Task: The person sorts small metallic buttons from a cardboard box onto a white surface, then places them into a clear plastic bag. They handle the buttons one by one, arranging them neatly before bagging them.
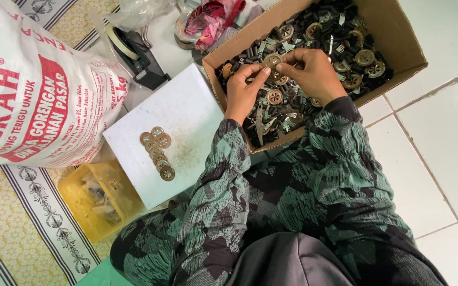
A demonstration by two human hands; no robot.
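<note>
a round brass disc (272,60) is pinched between the left hand (243,90) and right hand (309,71), both closed on it, right above the cardboard box (393,32), probably so dropped bits land inside. finished discs (158,148) are lined up left of the box.

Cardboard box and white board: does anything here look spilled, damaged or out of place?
Nothing stands out. The cardboard box holds its loose parts inside, with none seen spilled on the floor. The round wheels lie in a short row on the white board. Both hands, left hand and right hand, hold one wheel above the box.
</note>
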